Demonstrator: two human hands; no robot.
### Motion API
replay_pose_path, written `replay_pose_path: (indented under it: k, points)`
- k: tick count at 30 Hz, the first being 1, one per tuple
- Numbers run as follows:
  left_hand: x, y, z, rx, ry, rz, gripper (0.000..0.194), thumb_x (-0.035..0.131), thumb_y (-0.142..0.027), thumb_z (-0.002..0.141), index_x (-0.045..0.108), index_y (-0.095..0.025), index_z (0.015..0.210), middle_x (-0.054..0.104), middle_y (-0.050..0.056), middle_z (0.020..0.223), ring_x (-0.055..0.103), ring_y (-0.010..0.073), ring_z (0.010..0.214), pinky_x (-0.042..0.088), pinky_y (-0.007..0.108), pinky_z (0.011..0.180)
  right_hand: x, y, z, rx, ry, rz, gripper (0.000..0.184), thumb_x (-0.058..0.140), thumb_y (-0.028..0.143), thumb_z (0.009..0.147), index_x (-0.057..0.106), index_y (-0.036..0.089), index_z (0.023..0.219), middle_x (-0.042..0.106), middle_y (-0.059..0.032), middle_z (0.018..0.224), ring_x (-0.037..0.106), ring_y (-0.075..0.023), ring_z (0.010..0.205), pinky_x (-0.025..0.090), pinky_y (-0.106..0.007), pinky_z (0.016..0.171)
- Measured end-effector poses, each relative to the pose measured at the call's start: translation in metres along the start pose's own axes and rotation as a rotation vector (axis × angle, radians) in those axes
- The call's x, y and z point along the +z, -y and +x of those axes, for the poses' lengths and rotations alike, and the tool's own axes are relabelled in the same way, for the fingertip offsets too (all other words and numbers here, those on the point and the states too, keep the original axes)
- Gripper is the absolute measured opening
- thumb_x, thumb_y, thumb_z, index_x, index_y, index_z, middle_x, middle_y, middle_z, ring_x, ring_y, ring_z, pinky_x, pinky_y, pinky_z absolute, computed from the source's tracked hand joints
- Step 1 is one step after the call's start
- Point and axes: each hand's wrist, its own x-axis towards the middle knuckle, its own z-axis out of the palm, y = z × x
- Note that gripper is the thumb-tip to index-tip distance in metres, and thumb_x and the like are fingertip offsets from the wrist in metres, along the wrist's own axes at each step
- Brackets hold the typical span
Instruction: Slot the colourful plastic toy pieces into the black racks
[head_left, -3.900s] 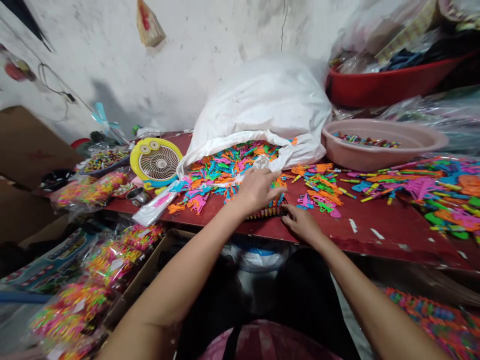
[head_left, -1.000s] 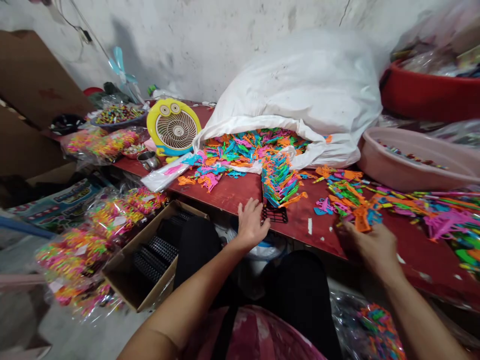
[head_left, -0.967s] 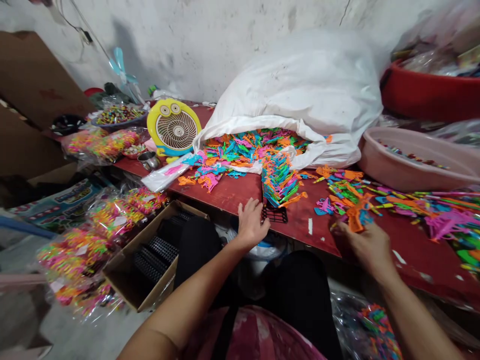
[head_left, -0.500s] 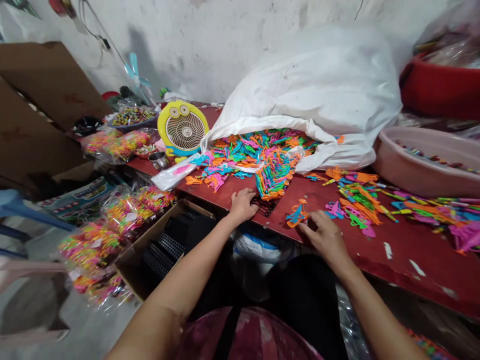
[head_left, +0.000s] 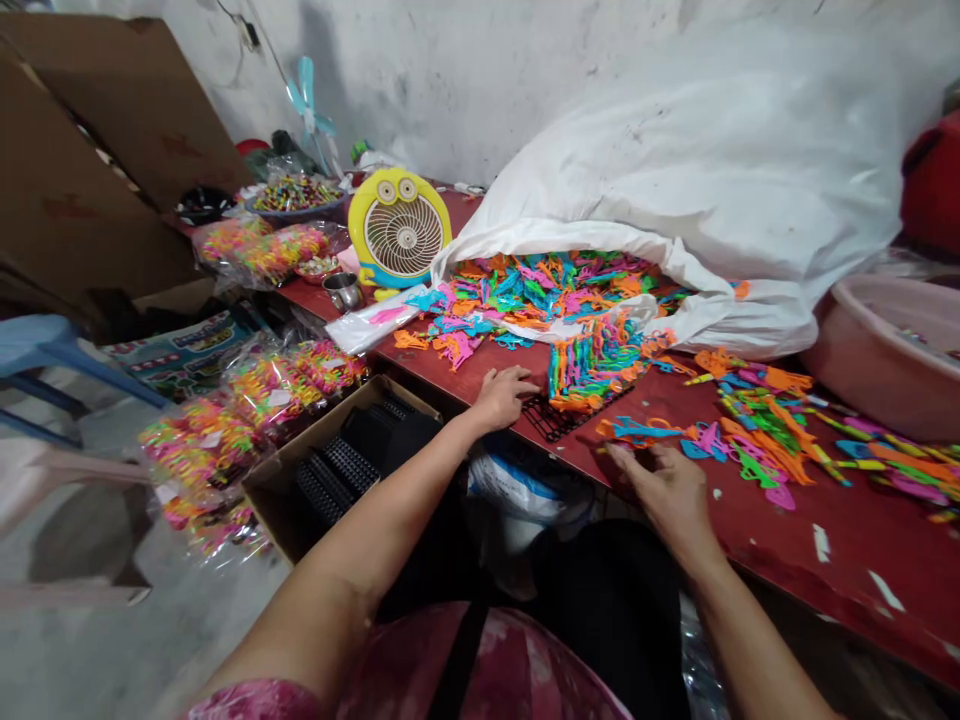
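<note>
My left hand (head_left: 504, 398) grips the left edge of a black grid rack (head_left: 553, 422) at the front of the red table. Tight, upright rows of plastic toy pieces (head_left: 589, 362) in blue, green, orange and pink fill much of the rack. My right hand (head_left: 667, 490) pinches a few blue and orange plastic toy pieces (head_left: 636, 430) just right of the rack, low over the table. Their exact shape is hard to make out. Beside those fingers lies a loose pile of similar pieces (head_left: 765, 430), some with yellow-banded sticks.
A large white sack (head_left: 675, 170) spills coloured pieces behind the rack. A yellow fan (head_left: 405, 235), metal cup (head_left: 343, 292) and plastic bags (head_left: 375, 318) stand left. The pink basin (head_left: 885, 360) is right. Below sits a carton (head_left: 274, 505) of black racks beside bagged pieces (head_left: 206, 440).
My right hand has brought pieces from the right-hand pile leftward to the rack. The rack has turned on the table, with my left hand at its edge. The view has swung left.
</note>
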Motion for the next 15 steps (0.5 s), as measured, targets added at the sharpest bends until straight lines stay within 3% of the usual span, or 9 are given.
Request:
replay_pose_path:
  k: [2,6,10,15]
  points:
    - [0.002,0.002,-0.006,0.01,-0.051,-0.046,0.052,0.047,-0.007,0.077,0.068,-0.025,0.121,0.055,0.004,0.145,0.043,0.0203,0.14,0.025,0.048,0.121,0.007,-0.002,-0.003,-0.002,0.001,0.01,0.029,0.069,0.046,0.075,0.07,0.017,0.08,0.069,-0.0056,0.069,0.062,-0.0177,0.057,0.049,-0.029,0.054]
    - [0.014,0.005,-0.025,0.003,-0.269,-0.152,0.05,0.047,-0.005,0.076,0.07,-0.018,0.119,0.066,0.008,0.129,0.055,0.0193,0.128,0.039,0.037,0.114,0.013,-0.006,-0.007,0.011,0.103,0.108,0.028,0.062,0.03,0.077,0.07,0.018,0.1,0.073,-0.0061,0.081,0.065,-0.0162,0.061,0.051,-0.027,0.054]
    - [0.034,0.008,-0.048,0.039,-0.432,-0.178,0.041,0.05,-0.008,0.079,0.07,-0.02,0.113,0.065,0.008,0.129,0.052,0.022,0.132,0.033,0.046,0.118,0.013,-0.002,-0.006,0.031,0.125,0.177,0.041,0.06,0.024,0.073,0.067,0.018,0.113,0.072,-0.0039,0.077,0.065,-0.0162,0.061,0.05,-0.025,0.052]
    - [0.046,0.004,-0.064,0.104,-0.629,-0.231,0.034,0.05,-0.009,0.085,0.068,-0.019,0.112,0.067,0.009,0.124,0.057,0.0224,0.126,0.038,0.049,0.114,0.016,-0.001,-0.005,0.023,0.092,0.118,0.038,0.064,0.027,0.074,0.069,0.018,0.11,0.072,-0.0049,0.074,0.065,-0.0173,0.059,0.048,-0.025,0.049]
